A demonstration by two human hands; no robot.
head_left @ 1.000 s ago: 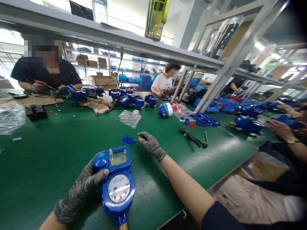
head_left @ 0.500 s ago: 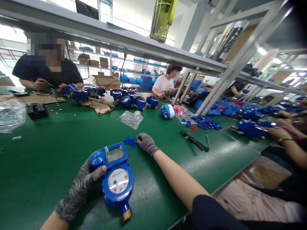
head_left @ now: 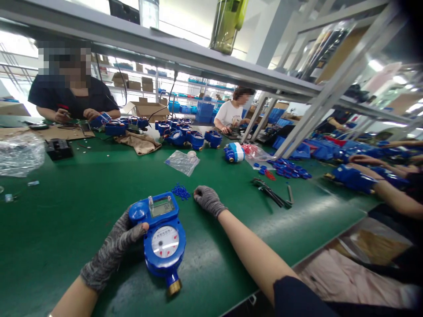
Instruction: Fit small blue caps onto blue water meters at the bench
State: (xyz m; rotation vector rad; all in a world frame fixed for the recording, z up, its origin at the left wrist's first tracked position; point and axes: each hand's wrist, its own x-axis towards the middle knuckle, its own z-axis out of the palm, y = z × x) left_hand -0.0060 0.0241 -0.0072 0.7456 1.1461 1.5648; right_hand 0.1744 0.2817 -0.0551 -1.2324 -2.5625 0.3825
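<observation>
My left hand, in a grey fingerless knit glove, grips a blue water meter by its left side, thumb on the front. The meter's digital display and round white dial face up towards me, and its brass threaded end points down and right. My right hand, gloved the same way, rests on the green table with its fingers curled in. Just left of its fingertips lies a small pile of tiny blue pieces. Whether a piece is between those fingers is hidden.
A clear plastic bag lies beyond the pile. Black-handled tools lie to the right, near blue seal-like parts. More blue meters stand at the back. A metal shelf spans overhead. Co-workers sit opposite and at the right.
The whole view has shifted slightly, so most things appear a little further right. Both my hands keep nearly the same pose beside the meter and the pile.
</observation>
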